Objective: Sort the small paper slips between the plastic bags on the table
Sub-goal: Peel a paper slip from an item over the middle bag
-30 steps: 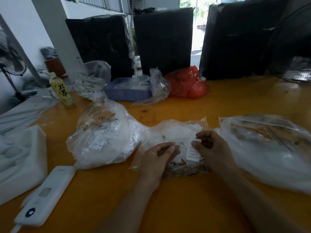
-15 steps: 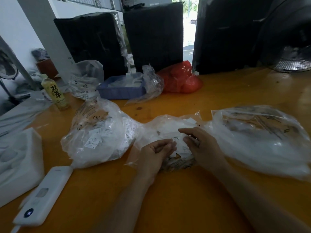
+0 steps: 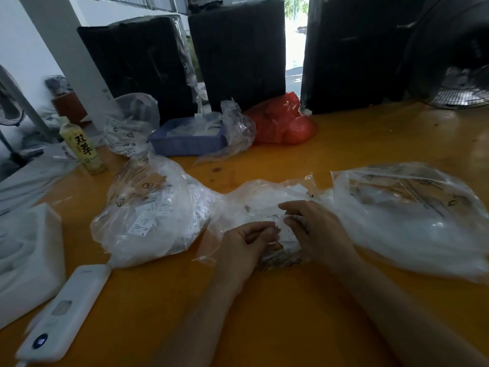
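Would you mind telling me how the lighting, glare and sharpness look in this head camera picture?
Head view: the doorway behind is blown out, leaving the black boxes nearly featureless; soft glare sits on the right clear bag and the orange table; both hands and the slips are slightly smeared; the white device at lower left blurs and straight edges bow towards the frame's borders.

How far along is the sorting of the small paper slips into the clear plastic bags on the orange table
Already done: the bulging clear plastic bag on the left is packed with white slips, and the clear bag on the right looks filled too. In hand: the left hand and right hand pinch a small white paper slip over the crumpled middle bag. Left: slips remain in that middle bag; how many is unclear.
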The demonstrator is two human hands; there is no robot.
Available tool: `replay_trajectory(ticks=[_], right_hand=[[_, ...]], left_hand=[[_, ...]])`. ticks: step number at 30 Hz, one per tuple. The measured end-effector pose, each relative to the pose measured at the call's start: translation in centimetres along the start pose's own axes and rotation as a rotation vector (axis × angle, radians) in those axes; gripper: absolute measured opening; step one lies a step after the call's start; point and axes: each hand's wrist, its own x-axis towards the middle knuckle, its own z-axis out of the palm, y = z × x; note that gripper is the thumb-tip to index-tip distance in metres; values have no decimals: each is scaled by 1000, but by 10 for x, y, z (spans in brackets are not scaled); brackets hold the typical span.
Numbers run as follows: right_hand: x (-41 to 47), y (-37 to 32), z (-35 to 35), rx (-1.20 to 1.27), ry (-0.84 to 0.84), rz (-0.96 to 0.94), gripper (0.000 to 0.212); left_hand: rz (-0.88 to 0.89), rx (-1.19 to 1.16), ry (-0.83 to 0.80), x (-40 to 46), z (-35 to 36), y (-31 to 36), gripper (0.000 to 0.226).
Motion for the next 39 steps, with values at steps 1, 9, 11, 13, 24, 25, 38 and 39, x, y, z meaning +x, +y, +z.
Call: replay_trajectory(ticks=[1, 9, 11, 13, 24, 25, 38, 39], right_hand=[[0, 0, 0, 8, 19, 16, 33], [1, 0, 0, 38, -5, 41, 28], [1, 1, 1, 5, -53, 30, 27], [1, 2, 2, -11, -107, 20, 30], [-2, -4, 4, 284, -65, 113, 51], [-2, -4, 2, 345, -42, 162, 49], [-3, -9, -2, 313, -61, 232, 26], [-3, -9, -1, 310, -66, 237, 23]], left_hand=[[5, 3, -2, 0, 0, 0, 22], [-3, -50, 6, 3, -1, 0, 25], [1, -41, 4, 3, -1, 0, 29], [-1, -12, -1, 3, -2, -2, 28], [22, 51, 74, 4, -3, 0, 16], [12, 26, 101, 4, -3, 2, 17], [3, 40, 124, 0, 1, 8, 15], [3, 30, 131, 0, 1, 9, 15]])
